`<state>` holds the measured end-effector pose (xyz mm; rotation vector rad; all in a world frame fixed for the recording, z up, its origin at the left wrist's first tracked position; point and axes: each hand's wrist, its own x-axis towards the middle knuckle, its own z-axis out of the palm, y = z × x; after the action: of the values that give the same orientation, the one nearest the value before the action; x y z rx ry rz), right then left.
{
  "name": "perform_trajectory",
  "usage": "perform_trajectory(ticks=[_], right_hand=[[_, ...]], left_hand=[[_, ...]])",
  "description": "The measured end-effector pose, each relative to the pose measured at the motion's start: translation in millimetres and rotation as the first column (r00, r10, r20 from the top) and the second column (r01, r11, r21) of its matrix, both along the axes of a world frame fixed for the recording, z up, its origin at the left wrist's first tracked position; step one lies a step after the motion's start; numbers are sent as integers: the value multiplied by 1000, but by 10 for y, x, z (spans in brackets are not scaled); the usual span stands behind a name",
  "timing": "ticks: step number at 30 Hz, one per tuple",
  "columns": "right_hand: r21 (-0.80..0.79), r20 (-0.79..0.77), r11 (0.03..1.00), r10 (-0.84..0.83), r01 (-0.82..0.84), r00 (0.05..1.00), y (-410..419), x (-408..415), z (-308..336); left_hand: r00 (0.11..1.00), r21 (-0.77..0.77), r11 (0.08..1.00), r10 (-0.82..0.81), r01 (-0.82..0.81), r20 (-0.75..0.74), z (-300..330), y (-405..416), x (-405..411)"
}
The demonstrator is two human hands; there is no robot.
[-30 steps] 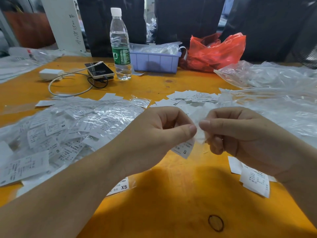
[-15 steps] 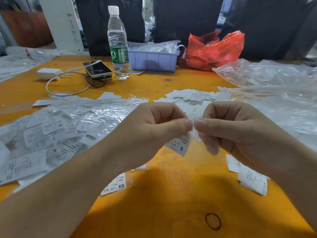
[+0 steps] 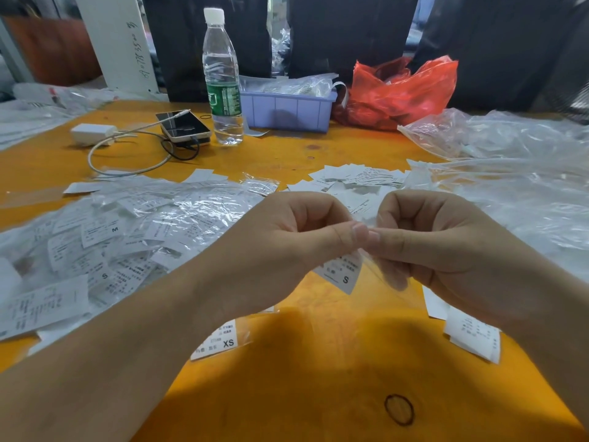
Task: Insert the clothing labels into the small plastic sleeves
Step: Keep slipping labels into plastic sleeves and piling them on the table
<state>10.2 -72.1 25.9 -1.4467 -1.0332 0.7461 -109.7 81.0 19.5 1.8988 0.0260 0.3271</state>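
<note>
Both hands meet above the orange desk (image 3: 302,393), thumb tips almost touching. The left hand (image 3: 287,247) has its grip closed, thumb pressed to curled fingers, pinching the top edge of a white label (image 3: 342,272) marked S, which hangs tilted below the thumb. The right hand (image 3: 446,250) is likewise curled, pinching a clear sleeve (image 3: 382,275) that hangs down just beside the label; the film is so faint that whether the label's corner is already inside it cannot be told.

On the left of the desk lies a heap of sleeved labels (image 3: 121,237), with one marked XS (image 3: 220,341) near the left forearm. Loose labels (image 3: 357,178) lie beyond the hands, and a few more (image 3: 471,339) under the right wrist. A pile of clear bags (image 3: 516,173) fills the right side. Farther back stand a bottle (image 3: 223,81), a phone (image 3: 183,126) with cable, a purple tray (image 3: 287,111) and a red bag (image 3: 401,90). A rubber band (image 3: 399,409) lies near the front edge.
</note>
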Motion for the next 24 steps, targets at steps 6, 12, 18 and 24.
perform_trajectory(ticks=[6, 12, 18, 24], right_hand=[[-9, -47, 999, 33, -34, 998, 0, 33, -16], [-41, 1, 999, 28, -28, 1000, 15, 29, -37], [-53, 15, 999, -1, 2, 1000, -2, 39, -17], [-72, -20, 997, 33, -35, 999, 18, 6, -36]], left_hand=[[999, -20, 999, 40, -39, 32, 0, 5, 4], [991, 31, 993, 112, -115, 78, -12, 8, 9], [964, -77, 965, 257, -252, 72, -19, 81, 37], [922, -71, 935, 356, -349, 156, -31, 119, 28]])
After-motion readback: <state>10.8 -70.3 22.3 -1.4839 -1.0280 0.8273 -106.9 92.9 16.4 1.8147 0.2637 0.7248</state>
